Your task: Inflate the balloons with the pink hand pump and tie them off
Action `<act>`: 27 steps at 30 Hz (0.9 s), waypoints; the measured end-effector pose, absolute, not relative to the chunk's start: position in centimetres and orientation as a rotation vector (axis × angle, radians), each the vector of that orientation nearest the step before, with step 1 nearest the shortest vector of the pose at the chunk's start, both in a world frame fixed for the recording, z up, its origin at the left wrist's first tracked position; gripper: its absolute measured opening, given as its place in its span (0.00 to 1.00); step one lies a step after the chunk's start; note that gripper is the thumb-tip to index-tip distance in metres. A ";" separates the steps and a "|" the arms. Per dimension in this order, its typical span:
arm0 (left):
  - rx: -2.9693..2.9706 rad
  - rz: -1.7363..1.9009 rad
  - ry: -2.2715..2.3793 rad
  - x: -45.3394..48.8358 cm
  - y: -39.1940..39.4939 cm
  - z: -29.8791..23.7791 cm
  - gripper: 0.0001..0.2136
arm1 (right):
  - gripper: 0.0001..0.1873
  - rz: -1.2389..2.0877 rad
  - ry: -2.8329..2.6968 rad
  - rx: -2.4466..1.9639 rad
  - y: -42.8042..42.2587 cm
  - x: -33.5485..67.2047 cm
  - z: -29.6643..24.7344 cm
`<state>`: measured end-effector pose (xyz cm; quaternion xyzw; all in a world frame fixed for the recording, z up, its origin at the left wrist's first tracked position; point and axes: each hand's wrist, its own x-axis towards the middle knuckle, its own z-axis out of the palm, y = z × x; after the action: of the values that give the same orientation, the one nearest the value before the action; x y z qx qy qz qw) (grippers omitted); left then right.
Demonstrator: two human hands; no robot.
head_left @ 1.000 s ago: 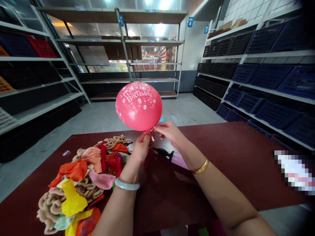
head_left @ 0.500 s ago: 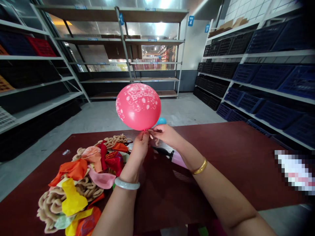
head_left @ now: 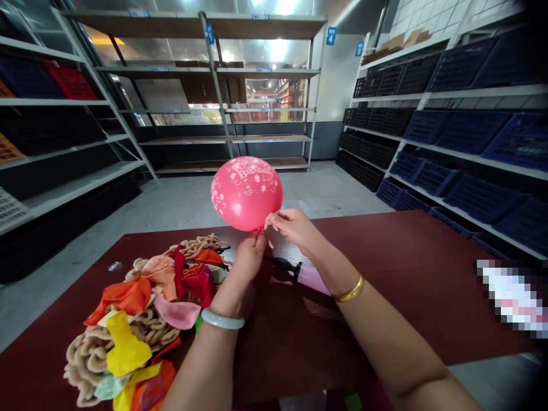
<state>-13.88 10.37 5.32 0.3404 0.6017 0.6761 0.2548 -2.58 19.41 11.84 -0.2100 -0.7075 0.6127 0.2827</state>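
Note:
A blown-up pink balloon point(head_left: 247, 194) with white printed patterns is held over the far part of the table. My left hand point(head_left: 249, 251) pinches its neck from below, fingers closed. Close beside it, my right hand point(head_left: 293, 226) pinches a short beige string point(head_left: 269, 235) at the balloon's neck; whether the string is wound round it I cannot tell. Under my right forearm lies a balloon hand pump point(head_left: 306, 275) with a black nozzle and a pale purple body. A heap of limp balloons point(head_left: 128, 342) in several colours, mixed with beige cord point(head_left: 88, 351), lies left of my left arm.
The dark red table point(head_left: 411, 274) spans the foreground. A blurred white item point(head_left: 514, 297) is at its right edge, and a small clear scrap point(head_left: 115, 266) lies at left. Grey shelves point(head_left: 226, 140) stand behind; blue crates point(head_left: 466, 134) fill the right-hand rack.
The balloon has come down slightly and shifted right, tilting a little. My right hand has moved slightly up and away from the left, the string between its fingers. The blue thing behind is now mostly covered.

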 end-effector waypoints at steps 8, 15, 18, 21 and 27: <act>1.358 1.600 1.823 -13.2 10.4 5.8 0.12 | 0.14 1.629 -1.865 -0.523 19.8 -2.6 11.6; 1.115 1.690 1.754 -13.7 10.4 4.9 0.13 | 0.19 1.371 -2.094 -0.252 19.2 -2.8 11.2; 1.116 1.678 1.706 -13.9 10.4 4.9 0.14 | 0.12 1.351 -2.185 -0.260 18.9 -2.9 11.1; 1.177 1.651 1.635 -13.9 10.1 5.2 0.14 | 0.08 1.464 -2.223 -0.232 18.9 -2.7 11.0; 1.245 1.592 1.462 -13.8 9.3 6.2 0.15 | 0.11 1.561 -2.251 -0.142 19.8 -2.0 10.9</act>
<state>-13.76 9.29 6.15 0.4733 0.5556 0.6051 0.3181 -1.97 19.83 10.94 -0.0508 -0.8045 0.5577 0.1980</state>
